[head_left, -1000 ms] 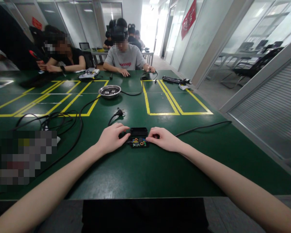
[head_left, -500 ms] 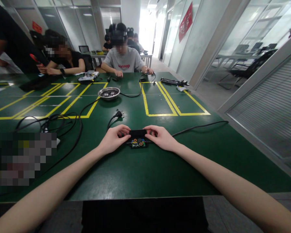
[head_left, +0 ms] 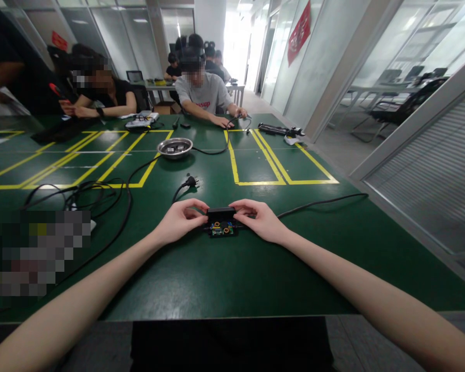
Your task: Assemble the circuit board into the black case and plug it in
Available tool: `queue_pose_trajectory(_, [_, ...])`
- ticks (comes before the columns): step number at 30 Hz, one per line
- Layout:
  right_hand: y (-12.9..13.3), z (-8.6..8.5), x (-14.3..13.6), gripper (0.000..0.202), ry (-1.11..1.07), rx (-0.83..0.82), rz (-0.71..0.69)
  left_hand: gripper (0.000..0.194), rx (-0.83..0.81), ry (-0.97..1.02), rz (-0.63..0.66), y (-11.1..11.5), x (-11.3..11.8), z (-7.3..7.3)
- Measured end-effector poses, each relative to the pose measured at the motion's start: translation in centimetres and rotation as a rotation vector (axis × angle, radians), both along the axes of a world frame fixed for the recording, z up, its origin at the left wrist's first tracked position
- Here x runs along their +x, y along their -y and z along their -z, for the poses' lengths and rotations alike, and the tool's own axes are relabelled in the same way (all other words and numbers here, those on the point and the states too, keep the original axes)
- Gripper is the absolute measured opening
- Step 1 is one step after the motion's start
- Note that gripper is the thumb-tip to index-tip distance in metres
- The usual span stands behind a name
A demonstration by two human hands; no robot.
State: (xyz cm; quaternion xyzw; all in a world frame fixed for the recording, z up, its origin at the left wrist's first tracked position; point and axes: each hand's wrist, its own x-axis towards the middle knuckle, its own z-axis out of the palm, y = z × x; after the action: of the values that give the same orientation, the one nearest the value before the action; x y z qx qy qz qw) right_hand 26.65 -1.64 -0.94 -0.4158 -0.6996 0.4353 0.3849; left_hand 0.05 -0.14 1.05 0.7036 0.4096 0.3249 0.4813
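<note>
My left hand [head_left: 183, 221] and my right hand [head_left: 260, 219] pinch the two ends of a black plastic cover [head_left: 221, 213], thumbs nearest me. The cover is tilted at the far side of a small circuit board [head_left: 221, 229]. That board, with copper coils and small parts on it, sits in a black lower case of a power adapter. A black cable [head_left: 321, 204] runs right from behind my right hand, and a cord with a plug [head_left: 189, 182] lies just beyond my left hand. My fingertips partly hide the case ends.
A metal bowl [head_left: 175, 149] with small metal parts stands farther off on the green table [head_left: 170, 289]. Coiled black cables [head_left: 85, 196] lie at left beside a blurred-out patch. Across the table sits a person in a grey shirt [head_left: 205, 93]; a black tripod-like object [head_left: 275, 130] lies at far right.
The cover has tipped, so its edge now faces up over the board. My hands have barely shifted. The person opposite has leaned over and moved one hand toward the right.
</note>
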Motion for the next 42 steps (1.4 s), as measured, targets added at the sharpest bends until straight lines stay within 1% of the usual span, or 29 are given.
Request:
queue_pose_trajectory(7, [0.1, -0.3, 0.2, 0.03, -0.007, -0.011, -0.028, 0.027, -0.011, -0.006, 0.033, 0.1, -0.2, -0.2])
queue_pose_trajectory(11, [0.3, -0.6, 0.3, 0.024, -0.003, 0.061, -0.067, 0.023, 0.024, -0.011, 0.048, 0.2, -0.2, -0.3])
queue_pose_trajectory(15, [0.5, -1.1, 0.6, 0.018, 0.013, 0.186, -0.156, 0.023, 0.111, -0.04, 0.074, 0.3, -0.3, -0.4])
queue_pose_trajectory(18, [0.6, -1.3, 0.7, 0.016, 0.057, 0.232, -0.208, 0.025, 0.183, -0.072, 0.126, 0.3, -0.5, -0.5])
queue_pose_trajectory(22, [0.5, -1.1, 0.9, 0.018, 0.109, 0.237, -0.233, 0.038, 0.326, -0.202, 0.221, 0.4, -0.7, -0.5])
queue_pose_trajectory(24, [0.5, -1.1, 1.0, 0.019, 0.121, 0.247, -0.238, 0.044, 0.409, -0.28, 0.238, 0.5, -0.8, -0.3])
queue_pose_trajectory(27, [0.5, -1.1, 1.0, 0.019, 0.129, 0.259, -0.248, 0.042, 0.486, -0.333, 0.237, 0.6, -0.7, -0.1])
queue_pose_trajectory(33, [0.7, -1.3, 0.8, 0.019, 0.162, 0.311, -0.254, 0.037, 0.519, -0.34, 0.242, 0.7, -0.5, 0.0])
queue_pose_trajectory(38, [0.5, -1.1, 0.9, 0.026, 0.181, 0.307, -0.262, 0.037, 0.547, -0.353, 0.238, 0.8, -0.5, 0.2])
queue_pose_trajectory(42, [0.3, -0.9, 1.0, 0.037, 0.234, 0.34, -0.28, 0.036, 0.557, -0.373, 0.211, 0.8, -0.3, 0.3])
